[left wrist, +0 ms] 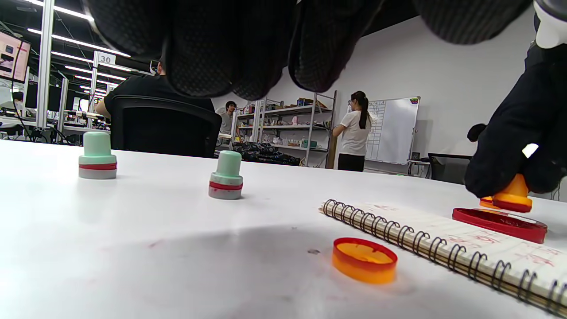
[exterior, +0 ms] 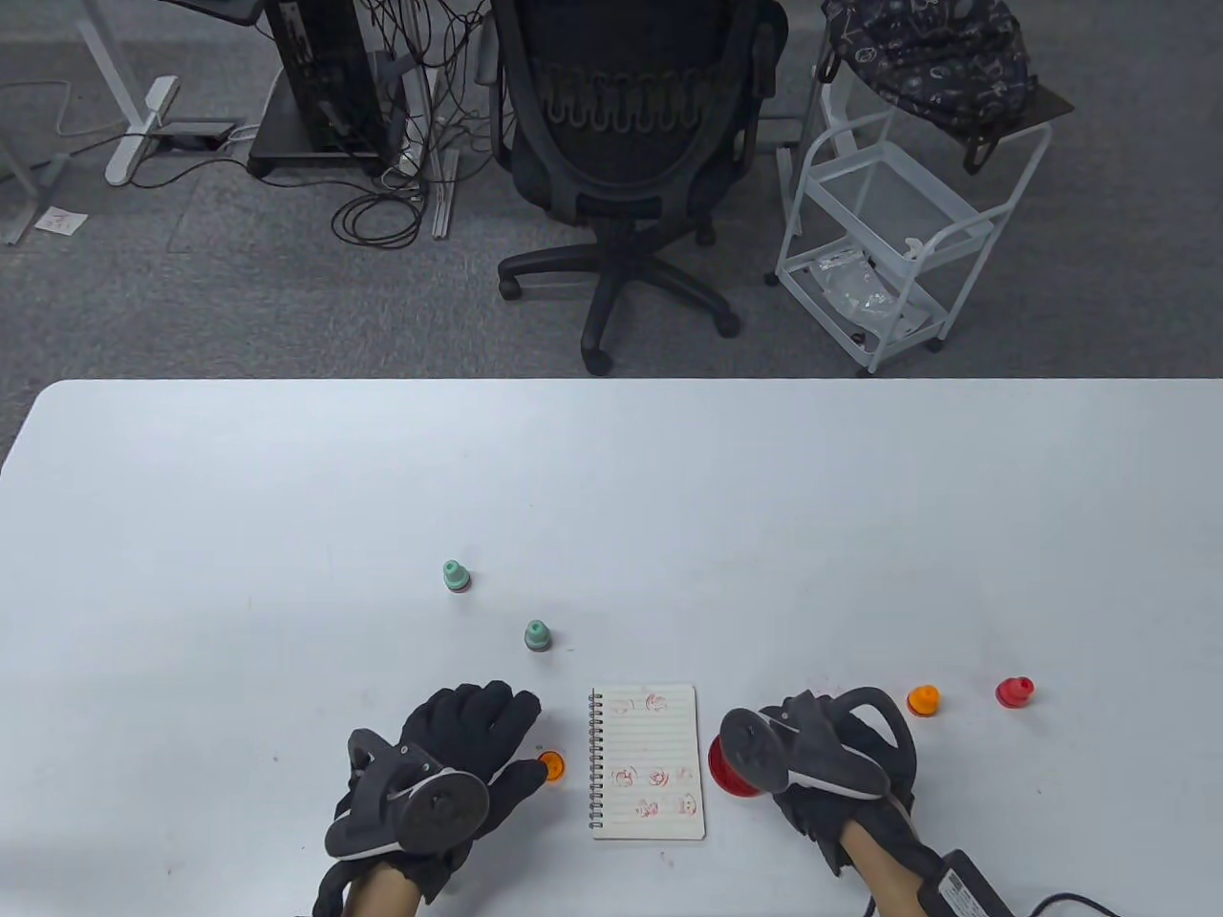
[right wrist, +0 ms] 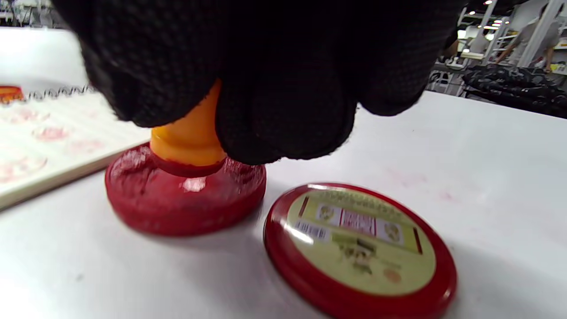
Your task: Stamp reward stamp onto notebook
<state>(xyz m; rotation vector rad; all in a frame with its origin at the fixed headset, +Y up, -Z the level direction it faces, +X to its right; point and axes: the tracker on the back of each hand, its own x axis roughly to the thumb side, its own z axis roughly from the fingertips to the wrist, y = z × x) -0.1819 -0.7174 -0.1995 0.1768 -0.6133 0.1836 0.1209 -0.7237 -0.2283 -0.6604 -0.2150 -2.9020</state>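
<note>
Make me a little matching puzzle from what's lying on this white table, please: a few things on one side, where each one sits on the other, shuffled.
Things:
1. orange stamp gripped by the right hand
2. small orange round cap
3. red round lid with a yellow label
4. spiral-bound lined notebook

Places:
A. between the two hands
B. flat on the table beside the ink pad
C. pressed into the red ink pad
D. by the left hand's fingertips

Pairs: 1-C, 2-D, 3-B, 4-A
</note>
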